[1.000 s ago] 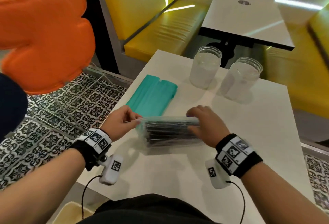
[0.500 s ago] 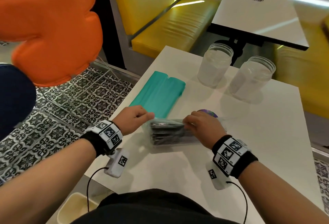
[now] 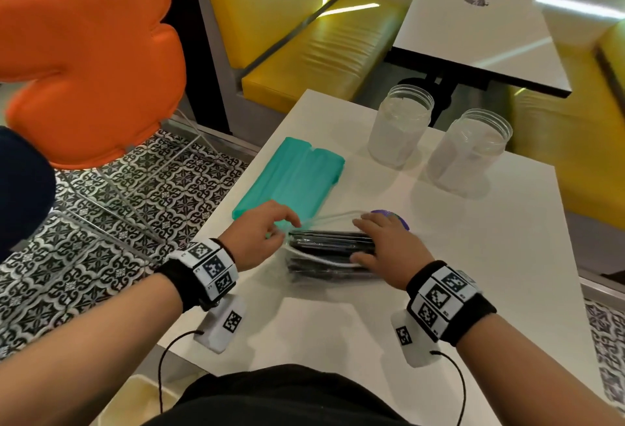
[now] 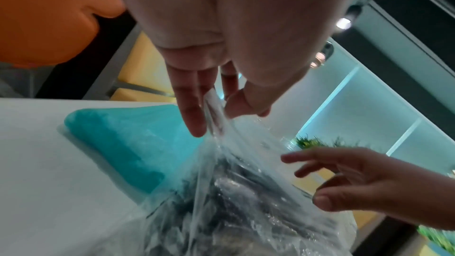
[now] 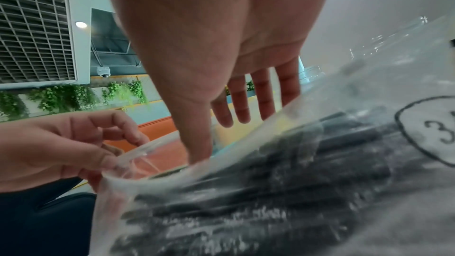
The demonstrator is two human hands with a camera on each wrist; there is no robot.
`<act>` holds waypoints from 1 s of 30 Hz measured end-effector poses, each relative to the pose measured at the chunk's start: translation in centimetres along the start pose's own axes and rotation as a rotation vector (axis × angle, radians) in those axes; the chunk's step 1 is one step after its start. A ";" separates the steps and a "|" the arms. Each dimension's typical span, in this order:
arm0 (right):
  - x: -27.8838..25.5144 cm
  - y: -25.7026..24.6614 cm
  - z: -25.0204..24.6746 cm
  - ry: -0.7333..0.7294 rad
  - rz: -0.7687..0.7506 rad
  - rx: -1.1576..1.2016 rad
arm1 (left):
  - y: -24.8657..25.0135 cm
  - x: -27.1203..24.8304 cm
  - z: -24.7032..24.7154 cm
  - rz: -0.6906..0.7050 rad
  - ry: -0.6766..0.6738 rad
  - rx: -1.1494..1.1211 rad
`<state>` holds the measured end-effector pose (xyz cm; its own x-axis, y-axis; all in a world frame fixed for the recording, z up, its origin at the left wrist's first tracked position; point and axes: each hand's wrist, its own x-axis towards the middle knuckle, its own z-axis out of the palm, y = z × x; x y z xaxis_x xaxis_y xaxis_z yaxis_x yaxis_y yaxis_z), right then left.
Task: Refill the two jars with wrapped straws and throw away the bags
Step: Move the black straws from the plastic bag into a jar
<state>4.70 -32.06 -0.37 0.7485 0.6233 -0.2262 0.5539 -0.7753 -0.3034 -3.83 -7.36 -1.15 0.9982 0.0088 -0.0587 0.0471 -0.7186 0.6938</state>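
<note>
The white counter (image 3: 507, 256) carries everything: two clear jars (image 3: 400, 131) at its far side, standing upright and apparently without straws, a teal pack (image 3: 294, 178) nearer the left edge, and, closest to the person, a clear bag (image 3: 324, 256) of dark straws lying flat. The left hand (image 3: 257, 236) pinches the bag's open edge between thumb and fingers and pulls the film up taut. The right hand (image 3: 385, 249) lies over the bag with fingers straight and spread, its thumb pressing at the mouth (the wrist view shows it holding nothing). The step looks like opening the bag to get the straws out. The film is thin and stretched, so a sharp tug could tear it down the side and spill straws across the counter or off its near edge. Reaching for the jars in a hurry could also knock one over, since they stand close together.
</note>
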 end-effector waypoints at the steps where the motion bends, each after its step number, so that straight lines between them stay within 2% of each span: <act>1: 0.1 0.1 -0.1 -0.018 0.026 -0.009 | 0.1 0.1 0.0 0.020 -0.048 0.041; 4: 0.1 0.0 -0.4 -0.024 0.046 0.018 | 0.7 0.9 0.1 -0.066 -0.132 0.177; 8: 0.0 0.0 -0.7 -0.123 0.088 -0.028 | 1.7 2.1 1.0 -0.167 -0.071 0.240; 10: -0.1 0.5 -1.1 -0.130 0.099 -0.014 | 2.0 2.4 1.3 -0.176 -0.029 0.237; 14: -0.5 1.7 -3.3 -0.147 0.102 0.052 | 1.4 3.1 1.2 -0.135 -0.050 0.179; 18: 0.6 3.5 -8.4 -0.142 0.134 0.190 | 0.4 3.5 0.5 -0.143 -0.081 0.073; 20: 2.7 4.8 -11.5 -0.072 0.164 0.148 | 0.1 3.8 0.2 -0.141 -0.104 0.064; 24: 9.7 7.9 -15.6 0.123 0.192 -0.088 | -0.3 4.4 0.1 -0.113 -0.114 0.055; 30: 19.6 10.8 -13.0 0.129 0.220 -0.197 | -1.0 4.8 0.0 -0.076 -0.141 0.004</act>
<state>30.11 -29.53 4.00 0.8911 0.4307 -0.1430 0.4246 -0.9025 -0.0722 0.95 -6.62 -2.13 0.9768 -0.0347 -0.2113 0.1215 -0.7225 0.6806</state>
